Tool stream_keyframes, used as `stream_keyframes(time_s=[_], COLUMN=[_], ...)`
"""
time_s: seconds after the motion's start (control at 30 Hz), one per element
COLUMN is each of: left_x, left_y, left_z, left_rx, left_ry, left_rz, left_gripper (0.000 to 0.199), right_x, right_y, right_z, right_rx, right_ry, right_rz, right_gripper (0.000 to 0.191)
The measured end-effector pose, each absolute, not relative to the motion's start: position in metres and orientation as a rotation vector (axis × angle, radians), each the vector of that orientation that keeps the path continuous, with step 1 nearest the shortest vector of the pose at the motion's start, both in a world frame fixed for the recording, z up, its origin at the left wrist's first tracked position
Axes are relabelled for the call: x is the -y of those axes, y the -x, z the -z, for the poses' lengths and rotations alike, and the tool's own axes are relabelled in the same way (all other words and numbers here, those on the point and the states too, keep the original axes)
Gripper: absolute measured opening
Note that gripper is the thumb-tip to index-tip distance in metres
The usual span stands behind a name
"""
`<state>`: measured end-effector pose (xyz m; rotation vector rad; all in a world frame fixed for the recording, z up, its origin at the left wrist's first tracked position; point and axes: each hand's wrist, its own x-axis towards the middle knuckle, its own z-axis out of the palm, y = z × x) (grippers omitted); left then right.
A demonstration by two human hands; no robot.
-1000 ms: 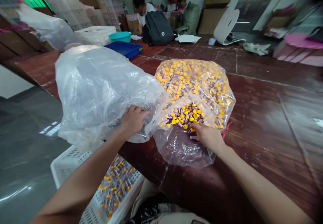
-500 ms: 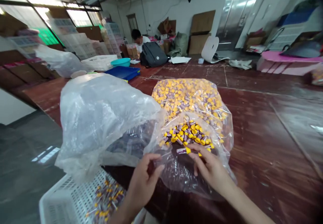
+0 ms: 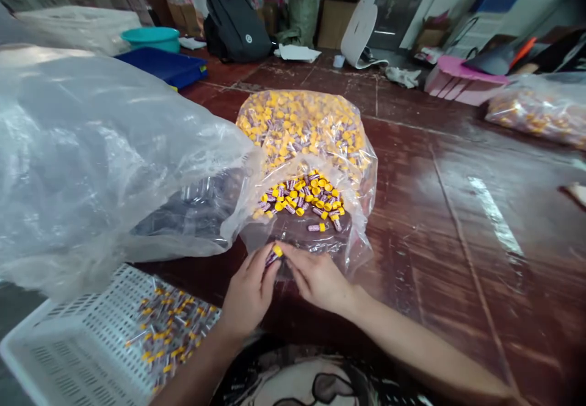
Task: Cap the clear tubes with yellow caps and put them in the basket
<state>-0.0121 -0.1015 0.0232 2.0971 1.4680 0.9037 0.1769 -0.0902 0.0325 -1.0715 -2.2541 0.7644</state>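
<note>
Both my hands meet in front of the open clear plastic bag [image 3: 315, 244]. In my left hand [image 3: 247, 293], thumb and fingers pinch a small yellow-capped bottle [image 3: 273, 256] with a purple-and-white label. The fingertips of my right hand [image 3: 323, 279] close at its yellow cap. Whether a clear wrapper surrounds the bottle is hidden by my fingers. Just beyond, many similar bottles [image 3: 311, 192] spill towards the bag's mouth, and one loose bottle [image 3: 315, 228] lies apart on the plastic.
A white perforated basket [image 3: 59, 333] at lower left holds yellow-capped pieces in clear plastic. A large translucent bag [image 3: 101, 155] bulges at left. Farther back are a blue tray [image 3: 160, 67], a turquoise basin [image 3: 151, 38], a backpack [image 3: 238, 27] and a person. Another filled bag [image 3: 540, 110] lies right.
My right hand has brought a yellow-capped bottle from the bag's mouth towards me to my left hand. Both hands now touch it. The view has tilted down and shifted right.
</note>
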Motion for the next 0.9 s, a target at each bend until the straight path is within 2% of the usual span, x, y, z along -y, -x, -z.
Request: stream_keyframes(time_s=[0.1,0.2,0.3,0.37,0.4,0.5,0.6,0.67,0.73,0.8,0.9], left_x=[0.132,0.179,0.228,0.246,0.248,0.217,0.145,0.091,0.045,0.014,-0.006], left_y=[0.056,0.119,0.172,0.189,0.191,0.175,0.141,0.119,0.105,0.099,0.100], left_z=[0.005,0.053,0.104,0.122,0.123,0.093,0.029,-0.015,-0.047,-0.063,-0.070], left_rx=[-1.586,-2.064,-2.407,-2.491,-2.519,-2.489,-2.355,-2.253,-2.240,-2.207,-2.112], left_ry=[-2.275,-2.247,-1.992,-1.847,-1.835,-2.086,-2.388,-2.541,-2.611,-2.640,-2.694], left_rz=[-0.872,-0.858,-0.412,-0.212,-0.226,-0.631,-1.069,-0.909,-0.483,-0.130,0.100], left_gripper=[0.047,0.055,0.041,0.036,0.035,0.046,0.047,0.039,0.032,0.029,0.029], right_x=[0.079,0.055,0.035,0.030,0.029,0.030,0.031,0.032,0.033,0.037,0.045], right_y=[-0.182,-0.206,-0.230,-0.238,-0.239,-0.237,-0.233,-0.230,-0.228,-0.227,-0.230], right_z=[-0.032,-0.027,-0.014,-0.006,-0.003,0.003,0.005,0.003,-0.001,-0.006,-0.016], right_rx=[2.416,2.314,2.201,2.258,2.293,2.378,2.429,2.414,2.370,2.294,2.102], right_ry=[1.058,1.542,2.015,2.081,2.070,2.021,1.953,1.911,1.859,1.792,1.700], right_rz=[-0.768,-0.511,-0.264,-0.234,-0.234,-0.232,-0.256,-0.288,-0.325,-0.376,-0.470], right_gripper=[0.056,0.046,0.041,0.036,0.033,0.031,0.034,0.035,0.035,0.036,0.036])
